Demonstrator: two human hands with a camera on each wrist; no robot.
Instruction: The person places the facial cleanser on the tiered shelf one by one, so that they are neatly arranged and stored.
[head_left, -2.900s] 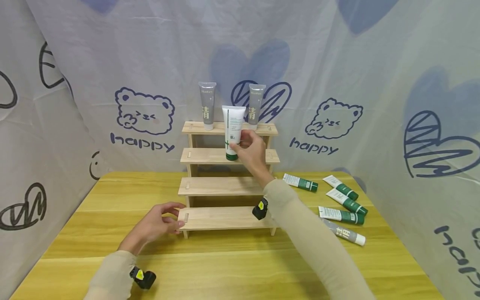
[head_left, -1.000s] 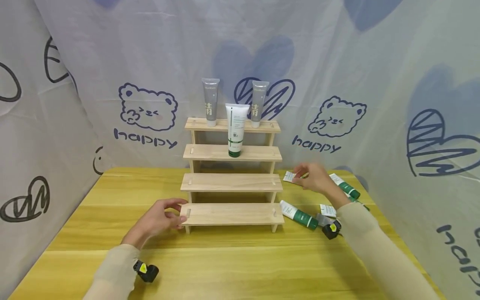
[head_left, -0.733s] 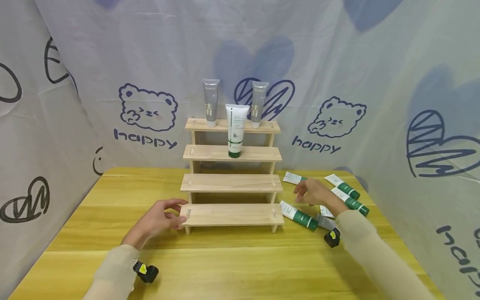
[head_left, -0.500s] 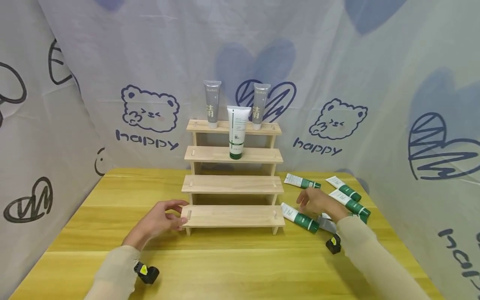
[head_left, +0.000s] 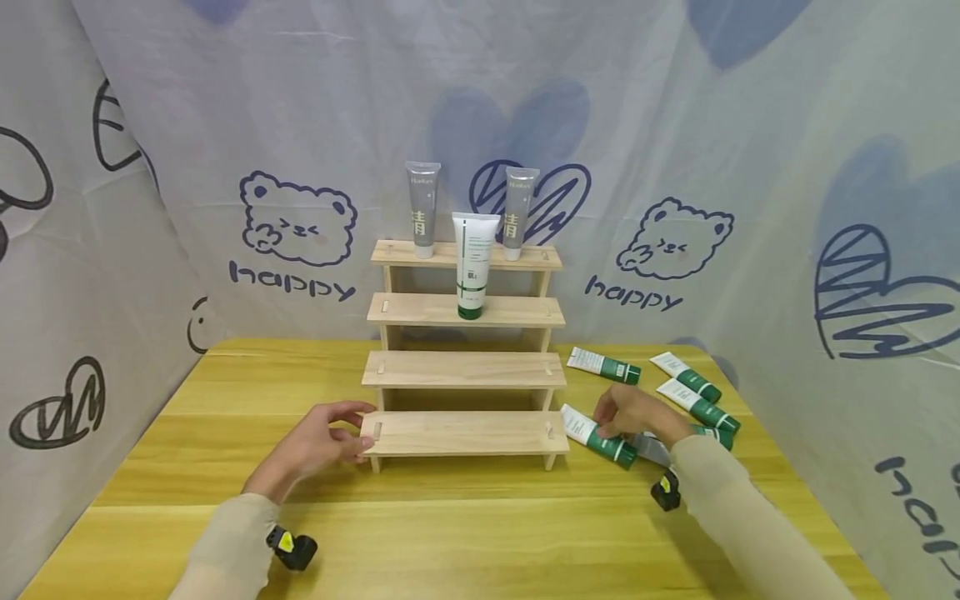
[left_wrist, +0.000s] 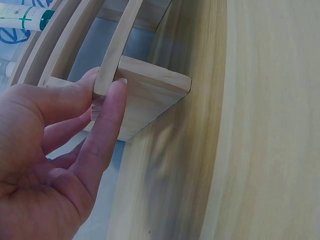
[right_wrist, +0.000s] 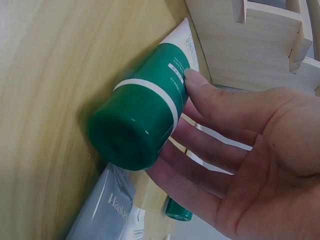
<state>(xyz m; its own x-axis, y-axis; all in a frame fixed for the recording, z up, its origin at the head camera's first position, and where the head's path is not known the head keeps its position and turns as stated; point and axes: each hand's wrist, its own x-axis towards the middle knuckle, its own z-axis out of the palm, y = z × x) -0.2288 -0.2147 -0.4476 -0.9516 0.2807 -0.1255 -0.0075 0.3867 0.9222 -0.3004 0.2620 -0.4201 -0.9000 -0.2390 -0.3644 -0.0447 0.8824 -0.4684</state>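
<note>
Green tube (right_wrist: 150, 90), partly hidden, is pinched by right fingers (right_wrist: 212, 147); left fingers (left_wrist: 106, 125) pinch shelf (head_left: 461, 432).

White-green tube (right_wrist: 155, 90), cap on, lies slanted on desk (head_left: 420, 533), just beside wooden rack (head_left: 461, 368); rack has four steps, stands upright.

"Happy" Reads Twice in Full

The pale cloth backdrop with blue drawings (head_left: 360, 100) says "happy" under the left outlined bear face (head_left: 300, 225) and the right outlined bear face (head_left: 671, 242); at the right edge the word is cut off. The left upright grey plastic tube (head_left: 423, 196) and right upright grey plastic tube (head_left: 520, 200) show "清". A lying grey plastic tube (right_wrist: 102, 205) apparently reads "Hankey".
</note>
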